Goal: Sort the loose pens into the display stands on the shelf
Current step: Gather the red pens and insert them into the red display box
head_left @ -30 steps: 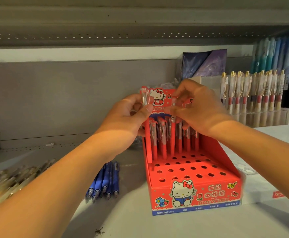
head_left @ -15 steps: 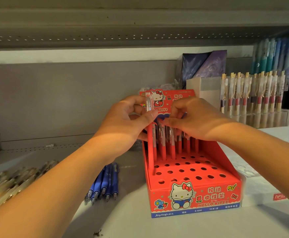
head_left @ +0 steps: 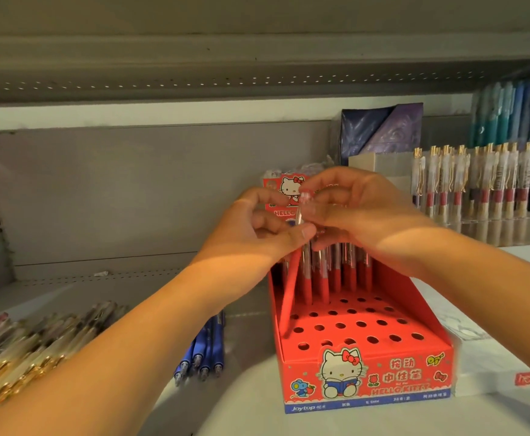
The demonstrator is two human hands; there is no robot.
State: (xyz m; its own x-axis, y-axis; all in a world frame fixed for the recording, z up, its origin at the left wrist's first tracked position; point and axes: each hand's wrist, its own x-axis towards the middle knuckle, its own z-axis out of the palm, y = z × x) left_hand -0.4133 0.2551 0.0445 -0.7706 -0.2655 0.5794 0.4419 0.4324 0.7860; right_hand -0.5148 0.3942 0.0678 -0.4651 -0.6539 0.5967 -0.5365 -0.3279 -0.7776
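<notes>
a shelf (head_left: 244, 404) is being used to carry everything beneath the hands. a red display stand (head_left: 367, 382) is being kept directly below them. a clear stand (head_left: 493, 221) of upright pens is being shown to the right of the right hand (head_left: 364, 212). pale gold-clipped pens (head_left: 37, 347) are being left loose well below and left of the left hand (head_left: 257, 234), and blue pens (head_left: 207, 350) just under its forearm. a row of red pens (head_left: 336, 275) is being held upright in the red display stand under the right hand. one tilted red pen (head_left: 290, 297) is being pinched by the left thumb and fingers, while its clear upper end is being pinched by the curled right fingers; its lower end is being pointed at the deck's left edge.
</notes>
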